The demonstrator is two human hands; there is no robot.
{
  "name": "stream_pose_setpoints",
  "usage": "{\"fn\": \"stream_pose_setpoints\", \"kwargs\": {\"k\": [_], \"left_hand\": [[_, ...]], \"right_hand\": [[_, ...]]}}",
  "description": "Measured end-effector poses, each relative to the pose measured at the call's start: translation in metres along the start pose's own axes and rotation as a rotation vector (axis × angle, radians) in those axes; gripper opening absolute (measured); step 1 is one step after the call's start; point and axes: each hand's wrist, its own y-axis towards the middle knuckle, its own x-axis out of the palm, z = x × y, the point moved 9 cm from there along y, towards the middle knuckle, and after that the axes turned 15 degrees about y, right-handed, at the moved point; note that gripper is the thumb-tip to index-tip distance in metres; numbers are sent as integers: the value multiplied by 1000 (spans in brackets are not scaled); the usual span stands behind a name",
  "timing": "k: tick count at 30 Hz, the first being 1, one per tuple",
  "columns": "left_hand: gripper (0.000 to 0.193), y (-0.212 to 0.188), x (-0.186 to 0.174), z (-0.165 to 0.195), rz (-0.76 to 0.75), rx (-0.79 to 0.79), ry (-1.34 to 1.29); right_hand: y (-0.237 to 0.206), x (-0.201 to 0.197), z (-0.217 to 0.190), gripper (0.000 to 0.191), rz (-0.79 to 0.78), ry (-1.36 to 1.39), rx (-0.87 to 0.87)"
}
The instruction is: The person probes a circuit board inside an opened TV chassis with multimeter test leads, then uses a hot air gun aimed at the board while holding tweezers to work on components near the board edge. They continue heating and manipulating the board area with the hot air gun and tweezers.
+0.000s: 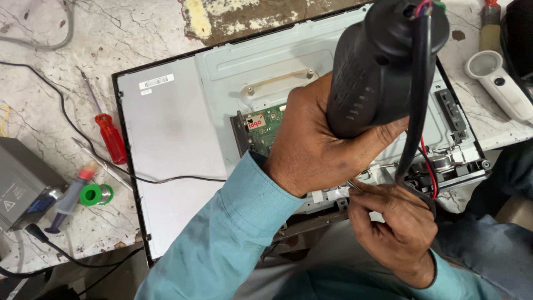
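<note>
- Clearly, left hand [311, 144] clamps the black hot-air gun [377, 66], long axis tilted upward, above the green circuit board [266, 128].
- Right hand [394, 222] pinches metal tweezers [355, 186] just below the board.

Screwdriver [108, 133] left of panel [172, 144]

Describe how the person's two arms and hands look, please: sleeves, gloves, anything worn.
Both hands are bare: no gloves, and no rings or watch in view. The left hand comes out of a long light-blue shirt sleeve with a stitched cuff. The right hand shows the same light-blue cuff at the wrist.
</note>
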Motion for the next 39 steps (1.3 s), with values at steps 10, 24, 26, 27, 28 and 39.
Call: {"fn": "stream_pose_setpoints", "kwargs": {"k": [10, 24, 26, 27, 28, 39], "left_hand": [[28, 0, 1, 1, -13, 1, -27], [29, 2, 1, 2, -24, 3, -9], [29, 3, 1, 4, -23, 21, 0], [29, 3, 0, 6, -18, 30, -2], [29, 3, 0, 6, -18, 23, -5], [27, 3, 2, 5, -22, 30, -40]], "right_hand": [[2, 0, -3, 17, 12, -16, -8], [1, 0, -1, 18, 4, -2, -1], [1, 0, -2, 18, 5, -9, -7], [2, 0, -2, 18, 2, -7, -10], [2, 1, -3, 18, -3, -6, -11], [6, -4, -5, 19, 61, -10, -4]]}}
